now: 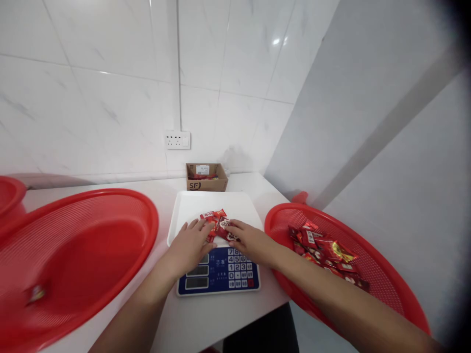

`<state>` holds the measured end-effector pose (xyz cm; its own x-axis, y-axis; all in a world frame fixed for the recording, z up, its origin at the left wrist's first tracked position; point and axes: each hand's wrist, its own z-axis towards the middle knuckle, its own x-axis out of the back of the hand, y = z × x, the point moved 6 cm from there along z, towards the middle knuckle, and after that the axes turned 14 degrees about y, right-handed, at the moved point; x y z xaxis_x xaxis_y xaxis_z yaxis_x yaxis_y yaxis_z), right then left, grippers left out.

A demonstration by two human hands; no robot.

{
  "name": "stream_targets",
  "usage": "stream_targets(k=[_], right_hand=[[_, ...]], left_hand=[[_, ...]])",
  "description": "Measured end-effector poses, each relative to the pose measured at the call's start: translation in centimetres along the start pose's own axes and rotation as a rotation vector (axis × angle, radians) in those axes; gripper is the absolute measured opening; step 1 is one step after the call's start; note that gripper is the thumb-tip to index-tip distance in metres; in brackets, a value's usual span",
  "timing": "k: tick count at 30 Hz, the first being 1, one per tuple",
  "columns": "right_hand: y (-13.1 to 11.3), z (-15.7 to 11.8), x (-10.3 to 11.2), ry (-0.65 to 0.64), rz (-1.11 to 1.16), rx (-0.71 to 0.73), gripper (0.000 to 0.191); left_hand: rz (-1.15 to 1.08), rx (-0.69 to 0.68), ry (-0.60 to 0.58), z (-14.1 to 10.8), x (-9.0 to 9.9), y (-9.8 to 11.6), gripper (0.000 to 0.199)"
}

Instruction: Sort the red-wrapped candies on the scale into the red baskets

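Several red and dark-red snack packets (222, 228) lie in a small pile on the white pan (235, 203) of a weighing scale. My left hand (192, 245) rests at the pile's left side, fingers spread and touching the red packets. From the right, my right hand (253, 240) reaches onto a dark-red packet, its fingers stretched and apart from the thumb. Neither hand is closed around a packet. The scale's blue keypad panel (221, 274) faces me, its upper part hidden by my hands.
A large red basket (147, 220) stands left with one small packet (37, 293) in it. Another red basket (275, 211) at right holds several packets (324, 250). Behind the scale is a cardboard box (209, 185) of packets, near the wall socket (177, 140).
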<state>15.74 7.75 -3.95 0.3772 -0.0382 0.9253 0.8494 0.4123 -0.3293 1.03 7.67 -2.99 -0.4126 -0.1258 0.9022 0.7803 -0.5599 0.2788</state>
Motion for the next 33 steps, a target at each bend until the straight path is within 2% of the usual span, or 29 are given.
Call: stream_targets(k=[3, 6, 12, 18, 23, 27, 33], right_hand=[[-0.4, 0.3, -0.2, 0.014, 0.048, 0.047, 0.044], [-0.2, 0.9, 0.1, 0.037, 0.054, 0.022, 0.043], [1.2, 4.0, -0.4, 0.122, -0.02, 0.012, 0.042], [1.0, 5.6, -1.2, 0.079, -0.053, 0.108, 0.041], [0.7, 4.6, -0.7, 0.048, 0.027, 0.083, 0.041], [1.3, 3.0, 0.3, 0.031, 0.041, -0.012, 0.049], [2.3, -1.9, 3.7, -0.026, -0.002, -0.109, 0.052]], left_hand=[[-0.02, -0.011, 0.001, 0.0, 0.1, -0.1, 0.036], [-0.013, 0.001, -0.005, 0.0, -0.1, -0.2, 0.04], [0.016, 0.023, -0.029, -0.1, -1.1, -0.7, 0.047], [-0.013, 0.064, -0.073, -0.1, -1.1, -0.7, 0.051], [-0.002, 0.037, -0.062, 0.0, -1.0, -0.7, 0.05], [0.012, 0.039, -0.043, 0.0, -1.1, -0.9, 0.051], [0.008, 0.096, -0.003, 0.6, -1.3, -1.1, 0.061]])
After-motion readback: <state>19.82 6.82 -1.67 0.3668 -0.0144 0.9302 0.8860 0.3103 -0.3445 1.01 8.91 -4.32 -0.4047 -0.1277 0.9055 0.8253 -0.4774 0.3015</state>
